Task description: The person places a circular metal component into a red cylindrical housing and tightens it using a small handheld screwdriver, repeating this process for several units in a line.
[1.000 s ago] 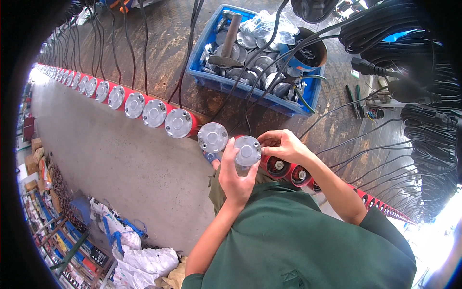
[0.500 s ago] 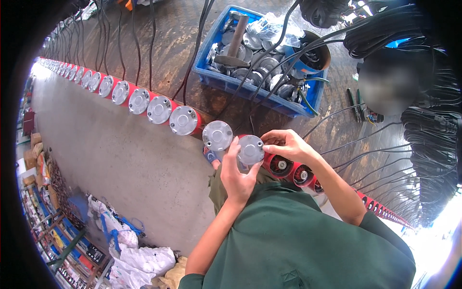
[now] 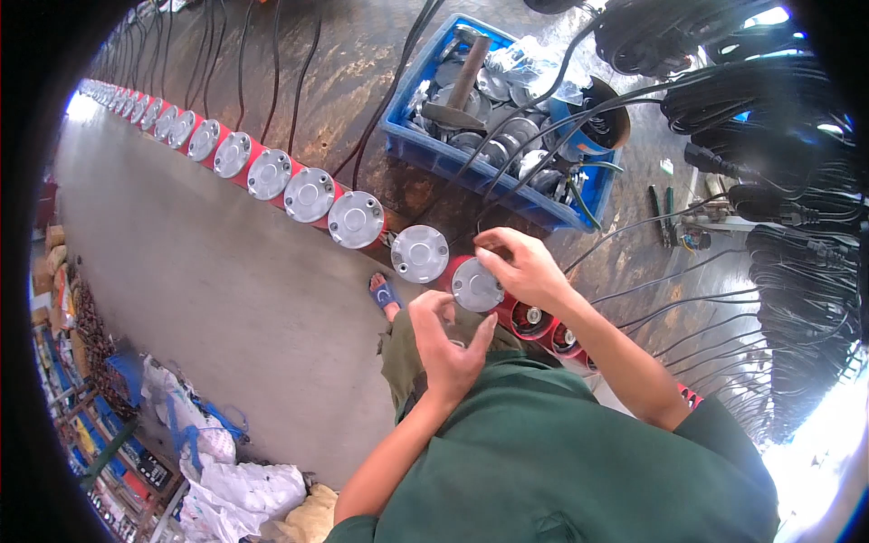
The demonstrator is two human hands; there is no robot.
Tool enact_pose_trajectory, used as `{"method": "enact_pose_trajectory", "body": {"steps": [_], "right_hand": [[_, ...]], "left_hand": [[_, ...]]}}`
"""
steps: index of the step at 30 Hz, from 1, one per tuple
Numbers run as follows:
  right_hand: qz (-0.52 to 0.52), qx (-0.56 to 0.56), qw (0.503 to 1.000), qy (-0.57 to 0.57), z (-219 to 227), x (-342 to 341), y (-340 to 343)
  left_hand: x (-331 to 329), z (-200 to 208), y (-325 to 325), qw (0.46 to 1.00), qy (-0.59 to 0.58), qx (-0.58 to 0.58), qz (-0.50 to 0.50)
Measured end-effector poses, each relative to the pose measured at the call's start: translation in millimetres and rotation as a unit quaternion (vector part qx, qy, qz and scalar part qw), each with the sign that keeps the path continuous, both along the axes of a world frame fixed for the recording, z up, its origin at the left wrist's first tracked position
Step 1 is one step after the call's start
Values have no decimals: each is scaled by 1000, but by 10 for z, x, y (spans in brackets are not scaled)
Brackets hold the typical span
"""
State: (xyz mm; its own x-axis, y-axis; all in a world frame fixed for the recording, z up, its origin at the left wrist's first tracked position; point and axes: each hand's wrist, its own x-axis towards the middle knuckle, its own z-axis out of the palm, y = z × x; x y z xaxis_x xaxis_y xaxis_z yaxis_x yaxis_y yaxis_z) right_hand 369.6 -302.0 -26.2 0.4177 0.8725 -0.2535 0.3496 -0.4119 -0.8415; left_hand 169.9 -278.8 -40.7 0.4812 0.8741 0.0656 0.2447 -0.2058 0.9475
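A round silver metal end cap (image 3: 477, 286) sits on a red cylindrical motor housing at the table's front edge. My left hand (image 3: 445, 348) is just below it, thumb and fingers apart, with nothing seen between them. Above the cap's upper right edge is my right hand (image 3: 529, 271), its thumb and fingers drawn together; whatever they may hold is hidden. To the left, another silver cap (image 3: 420, 254) rests on the neighbouring housing. On the right, red housings (image 3: 530, 318) stand uncapped, their dark insides and pale centres showing.
A blue crate (image 3: 489, 185) of metal caps stands on the worn table, with a hammer (image 3: 463, 81) and a blue round container (image 3: 597, 127) in it. Capped housings (image 3: 269, 174) line the edge leftward. Black cables (image 3: 769, 199) hang at right. Pliers (image 3: 661, 217) lie nearby.
My left hand has come away from the cap and opened downward. My right hand has shifted slightly up and left over the cap. The whole view has shifted a little.
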Motion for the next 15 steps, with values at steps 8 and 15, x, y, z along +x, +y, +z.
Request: {"method": "enact_pose_trajectory", "body": {"steps": [8, 15], "right_hand": [[-12, -134, 979, -154, -260, -318, 500], [-4, -163, 951, -264, -219, -384, 498]], "left_hand": [[88, -788, 64, 937, -44, -345, -36], [152, -927, 53, 967, -71, -242, -34]]}}
